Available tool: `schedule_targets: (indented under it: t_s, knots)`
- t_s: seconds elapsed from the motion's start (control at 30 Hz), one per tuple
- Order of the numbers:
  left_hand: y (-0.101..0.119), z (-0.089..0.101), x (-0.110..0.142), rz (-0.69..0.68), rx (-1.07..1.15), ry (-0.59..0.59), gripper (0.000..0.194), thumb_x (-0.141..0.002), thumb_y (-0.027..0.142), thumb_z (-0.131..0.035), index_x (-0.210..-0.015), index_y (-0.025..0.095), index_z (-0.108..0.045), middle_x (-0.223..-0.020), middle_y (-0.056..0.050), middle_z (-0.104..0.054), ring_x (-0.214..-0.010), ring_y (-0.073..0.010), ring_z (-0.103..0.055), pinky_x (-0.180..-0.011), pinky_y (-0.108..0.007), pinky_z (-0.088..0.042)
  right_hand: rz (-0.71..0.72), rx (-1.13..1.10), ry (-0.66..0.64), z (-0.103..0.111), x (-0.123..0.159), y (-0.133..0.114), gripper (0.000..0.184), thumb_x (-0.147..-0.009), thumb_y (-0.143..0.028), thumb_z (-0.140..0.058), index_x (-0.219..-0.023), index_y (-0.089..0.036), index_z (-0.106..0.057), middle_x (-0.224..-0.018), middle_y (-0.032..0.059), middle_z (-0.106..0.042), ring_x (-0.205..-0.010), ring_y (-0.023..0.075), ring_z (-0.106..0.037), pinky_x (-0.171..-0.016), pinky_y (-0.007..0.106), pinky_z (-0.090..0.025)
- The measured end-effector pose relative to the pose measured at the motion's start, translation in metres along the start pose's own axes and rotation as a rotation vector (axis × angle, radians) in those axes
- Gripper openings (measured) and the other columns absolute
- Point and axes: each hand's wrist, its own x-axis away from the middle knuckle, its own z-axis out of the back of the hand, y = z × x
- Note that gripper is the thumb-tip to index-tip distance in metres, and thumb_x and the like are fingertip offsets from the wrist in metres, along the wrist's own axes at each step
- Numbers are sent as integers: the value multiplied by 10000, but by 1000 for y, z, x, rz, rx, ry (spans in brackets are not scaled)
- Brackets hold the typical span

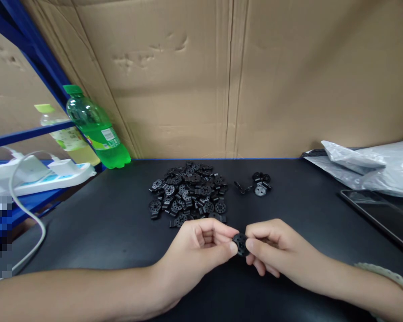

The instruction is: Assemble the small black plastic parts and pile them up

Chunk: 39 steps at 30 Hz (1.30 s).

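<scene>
Between my two hands is a small round black plastic part (pixel 241 244) with holes in its face. My left hand (pixel 204 248) pinches its left edge between thumb and fingers. On the opposite edge, my right hand (pixel 272 246) grips it with thumb and forefinger, the other fingers curled below. Just beyond my left hand lies a heap of similar black parts (pixel 191 192), round perforated discs with clip-like tabs. A smaller group of black parts (pixel 260 190) sits apart to the right of the heap, one showing a paler grey face.
On the left, a green soda bottle (pixel 102 134) and a paler drink bottle (pixel 69 138) lean by a blue frame, near a white power strip (pixel 63 176) with a cable. At right lie plastic bags (pixel 372 165) and a dark tablet-like device (pixel 383 214). Cardboard (pixel 174 80) walls the back.
</scene>
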Motion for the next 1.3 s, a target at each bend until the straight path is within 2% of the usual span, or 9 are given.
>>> schedule_targets:
  t_s: [0.43, 0.63, 0.7, 0.9, 1.03, 1.17, 1.3]
  knots:
    - [1, -3, 3, 34, 8, 32, 197, -620, 220, -867, -753, 134, -749, -661, 9, -693, -653, -108, -570, -675, -239, -425, 123, 95, 25, -4, 2, -3, 283, -848, -286, -493, -579, -205, -455, -499, -51, -452, -468, 93, -387, -466, 222, -278]
    - [-1, -2, 3, 26, 35, -6, 212, -605, 234, -881, -711, 139, -723, -634, 33, -640, -621, -92, -528, -645, -227, -404, 147, 137, 53, -8, 1, -1, 323, -801, -267, -469, -530, -229, -297, -459, -75, -321, -428, 80, -349, -428, 220, -222]
    - [-2, -2, 3, 9, 26, -33, 225, -629, 248, -874, -736, 134, -712, -656, 29, -634, -639, -94, -531, -659, -229, -408, 159, 137, 51, -8, 2, -1, 324, -805, -263, -461, -530, -227, -295, -459, -75, -312, -428, 78, -342, -430, 219, -224]
    - [-4, -3, 3, -37, -67, -123, 314, -702, 327, -835, -870, 111, -681, -717, 21, -578, -668, -97, -493, -671, -237, -391, 214, 179, 89, -7, 3, 6, 317, -820, -275, -443, -525, -219, -342, -463, -53, -373, -428, 89, -371, -434, 230, -233]
    - [-5, -2, 4, -39, -90, -174, 369, -737, 437, -796, -819, 104, -660, -697, 16, -563, -651, -98, -473, -660, -242, -368, 273, 261, 38, -8, 4, 7, 300, -806, -272, -467, -522, -211, -390, -472, -21, -485, -446, 107, -445, -457, 232, -285]
    - [-6, 0, 6, -57, -160, -161, 418, -722, 499, -788, -750, 118, -620, -649, 28, -529, -627, -103, -433, -618, -239, -329, 255, 293, 20, -9, 7, 1, 334, -832, -297, -453, -512, -209, -415, -483, 3, -562, -459, 122, -516, -464, 227, -324]
    - [-3, 4, 5, -90, -220, -126, 335, -737, 420, -772, -735, 125, -614, -641, 25, -528, -614, -108, -423, -597, -234, -321, 184, 323, 24, -7, 11, -9, 309, -824, -322, -510, -539, -202, -517, -538, 20, -607, -526, 143, -554, -493, 229, -359]
